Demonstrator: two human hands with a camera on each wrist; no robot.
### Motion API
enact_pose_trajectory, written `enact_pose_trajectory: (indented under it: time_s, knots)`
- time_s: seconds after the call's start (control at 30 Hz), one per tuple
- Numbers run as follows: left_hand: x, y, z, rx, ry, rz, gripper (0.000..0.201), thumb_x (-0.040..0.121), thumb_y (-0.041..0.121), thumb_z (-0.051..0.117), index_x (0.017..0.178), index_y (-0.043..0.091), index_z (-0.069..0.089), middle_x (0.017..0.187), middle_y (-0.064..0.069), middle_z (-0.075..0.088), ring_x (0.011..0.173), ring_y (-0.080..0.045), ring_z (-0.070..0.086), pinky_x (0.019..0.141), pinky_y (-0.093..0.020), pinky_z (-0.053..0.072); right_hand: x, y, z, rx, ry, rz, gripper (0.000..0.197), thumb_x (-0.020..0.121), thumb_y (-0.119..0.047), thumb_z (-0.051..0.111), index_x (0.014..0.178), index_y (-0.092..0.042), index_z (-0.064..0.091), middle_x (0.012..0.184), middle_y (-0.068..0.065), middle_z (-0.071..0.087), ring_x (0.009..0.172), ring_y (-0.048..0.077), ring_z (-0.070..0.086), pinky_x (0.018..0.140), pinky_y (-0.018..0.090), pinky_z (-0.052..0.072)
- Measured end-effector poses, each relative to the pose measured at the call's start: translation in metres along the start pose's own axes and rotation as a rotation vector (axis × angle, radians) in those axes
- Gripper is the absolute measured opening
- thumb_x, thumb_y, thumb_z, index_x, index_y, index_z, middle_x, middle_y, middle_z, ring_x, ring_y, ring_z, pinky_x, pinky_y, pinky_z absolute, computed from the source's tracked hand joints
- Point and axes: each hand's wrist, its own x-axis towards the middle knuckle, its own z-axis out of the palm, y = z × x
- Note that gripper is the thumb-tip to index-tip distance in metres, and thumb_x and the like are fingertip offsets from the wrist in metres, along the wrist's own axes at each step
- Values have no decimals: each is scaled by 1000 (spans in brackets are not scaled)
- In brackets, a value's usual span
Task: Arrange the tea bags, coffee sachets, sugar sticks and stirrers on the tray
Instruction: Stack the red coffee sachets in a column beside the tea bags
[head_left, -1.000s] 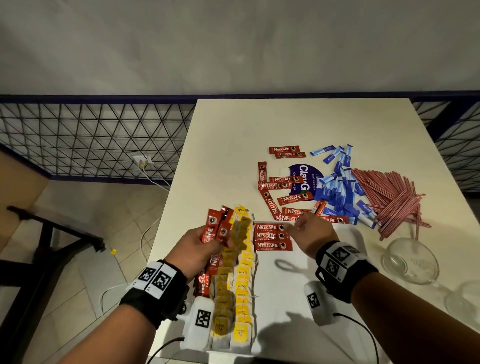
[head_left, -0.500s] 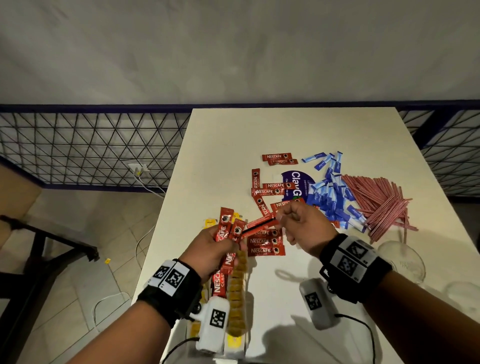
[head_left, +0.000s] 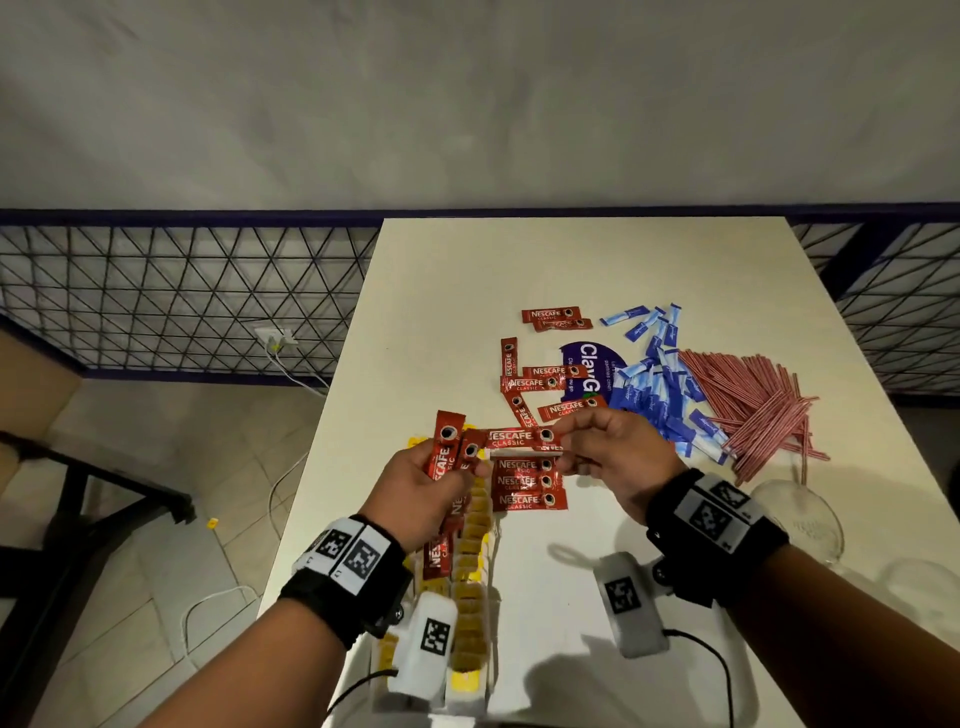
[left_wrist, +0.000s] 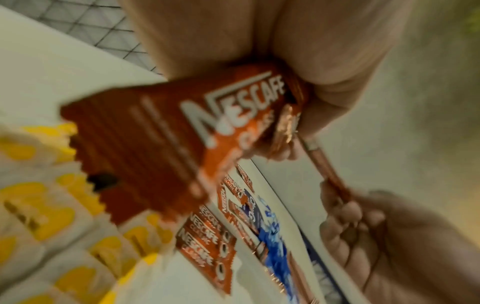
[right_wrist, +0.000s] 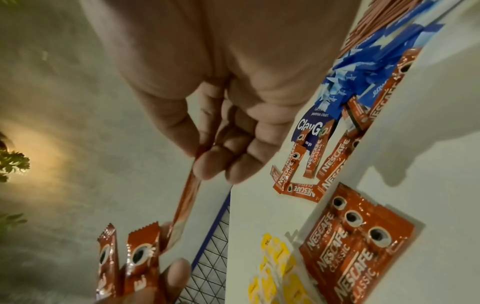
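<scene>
Both hands are raised over the near end of the white bench (head_left: 467, 291). The left hand (head_left: 421, 499) grips a small bunch of red coffee sachets (head_left: 448, 449), fingers and thumb curled round them so they stand upright in a fan — "NESCAFÉ CLASSIC" in white letters reads clearly on the nearest one in the left wrist view, beside a printed cup seen from above. The right hand (head_left: 613, 457) pinches one more sachet (head_left: 519, 439) by its end between thumb and fingertips; it lies level, its far end touching the left hand's bunch, and carries the same Nescafé Classic wording.

Under the hands sits the white tray (head_left: 545, 582). On it three sachets (head_left: 525, 482) lie flat, stacked edge to edge, all labels the same way up. Along the tray's left side runs a row of tea bags (head_left: 470, 587) with yellow tags (their print is too blurred to read), and a sachet or two lies beside that row.

Farther up the bench lie loose sachets (head_left: 540, 376) at odd angles around a dark blue sticker (head_left: 587, 364) that reads "ClavGo". To the right of it is a heap of blue-and-white sugar sticks (head_left: 660, 395), touching a spread of thin red stirrers (head_left: 753, 405). Near the bench's right edge stand clear glass cups (head_left: 810, 519).
</scene>
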Motion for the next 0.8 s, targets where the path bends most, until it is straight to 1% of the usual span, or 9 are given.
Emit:
enact_pose_trajectory:
  time_s: [0.07, 0.13, 0.27, 0.33, 0.4, 0.5, 0.6, 0.7, 0.8]
  knots:
    - [-2, 0, -2, -77, -5, -28, 22, 89, -3, 58, 97, 11, 72, 89, -11, 75, 60, -16, 66, 59, -28, 54, 0, 2, -1, -61, -10, -12, 17, 85, 11, 58, 87, -4, 65, 69, 11, 67, 61, 19, 66, 55, 21, 52]
    - [-2, -1, -2, -98, -30, -37, 22, 89, -4, 58, 99, 10, 72, 83, -10, 74, 58, -17, 66, 59, -29, 54, -1, 5, 0, -79, -31, -6, 17, 84, 11, 60, 91, -4, 64, 71, 12, 69, 65, 22, 68, 61, 26, 55]
    - [1, -3, -3, 14, -51, -30, 20, 85, 4, 63, 95, 17, 73, 73, -5, 71, 60, -21, 63, 64, -32, 54, 5, 12, -2, 6, -2, 60, 19, 86, 7, 61, 101, -3, 60, 81, 14, 69, 66, 25, 68, 64, 31, 57]
    - [4, -7, -9, 74, -41, -26, 21, 72, 18, 65, 92, 19, 73, 70, -15, 66, 61, -25, 56, 64, -37, 49, 7, 19, -11, -35, 36, 121, 13, 89, 2, 60, 101, -3, 60, 87, 16, 70, 68, 24, 69, 65, 32, 56]
    - [5, -11, -18, 87, -31, -40, 31, 67, 25, 63, 95, 20, 73, 70, -22, 62, 60, -25, 50, 62, -38, 45, 9, 33, -24, -73, 77, 181, 13, 90, 0, 59, 103, -2, 58, 91, 19, 70, 72, 25, 69, 68, 34, 56]
    - [2, -14, -31, 96, -27, -40, 30, 71, 21, 61, 96, 25, 75, 64, -13, 55, 58, -25, 45, 59, -39, 41, 10, 56, -39, -191, 120, 254, 12, 90, 1, 58, 102, 2, 60, 88, 19, 71, 76, 28, 70, 73, 36, 57]
    - [-2, -14, -37, 108, -14, -53, 29, 71, 20, 60, 94, 25, 76, 59, -5, 54, 54, -23, 44, 58, -34, 41, 9, 77, -40, -251, 154, 363, 6, 87, 4, 60, 92, 5, 63, 81, 20, 70, 76, 31, 70, 78, 42, 58]
    - [-4, -15, -39, 115, -13, -48, 28, 72, 20, 60, 94, 25, 76, 60, -6, 53, 55, -23, 43, 56, -31, 41, 10, 88, -32, -359, 125, 444, 10, 89, -1, 59, 80, -4, 63, 70, 14, 67, 65, 27, 66, 72, 42, 57]
    - [-4, -18, -39, 120, -19, -39, 25, 83, 8, 61, 94, 24, 76, 64, -9, 56, 55, -23, 46, 55, -30, 45, 11, 89, -26, -473, 100, 493, 15, 87, -4, 59, 74, -10, 62, 68, 11, 66, 59, 24, 64, 63, 37, 57]
